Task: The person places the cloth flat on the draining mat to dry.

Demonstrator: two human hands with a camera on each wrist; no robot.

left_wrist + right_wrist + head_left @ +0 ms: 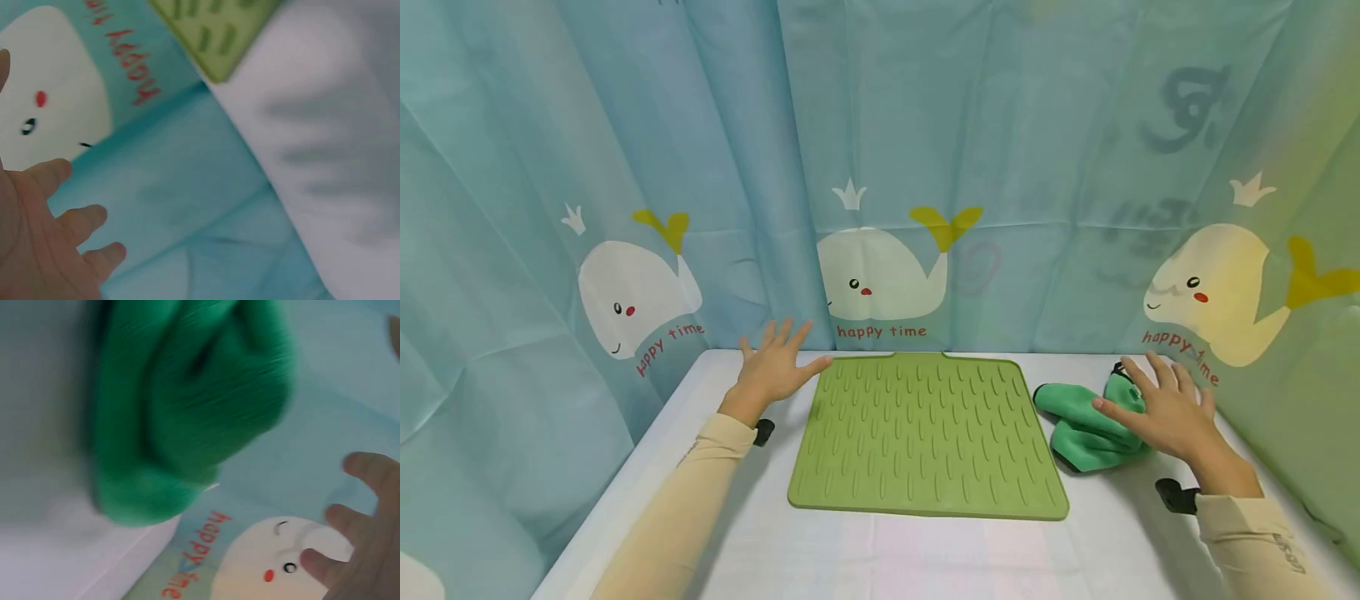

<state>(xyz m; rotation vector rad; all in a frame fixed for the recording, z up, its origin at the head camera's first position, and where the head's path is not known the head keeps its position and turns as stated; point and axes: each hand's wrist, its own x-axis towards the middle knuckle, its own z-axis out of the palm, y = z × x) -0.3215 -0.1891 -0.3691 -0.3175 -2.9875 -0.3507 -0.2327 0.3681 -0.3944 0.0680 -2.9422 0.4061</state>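
Note:
A green mat (928, 433) with raised oval ridges lies flat on the white table. Beside its right edge is a crumpled green cloth (1086, 425) with dark trim, bunched up in a heap. My left hand (775, 371), fingers spread, hovers by the mat's upper left corner and holds nothing. The right hand (1172, 417) is stretched out over the cloth's right side, overlapping it in the head view. In the right wrist view the cloth (194, 412) looms large, while the spread fingers (369, 472) stand apart from it.
Behind the table (970, 554) hangs a light blue curtain (1037, 125) printed with whales and red lettering. It also closes off the left and right sides. A small black piece (764, 432) sits at the left wrist, another (1177, 497) at the right.

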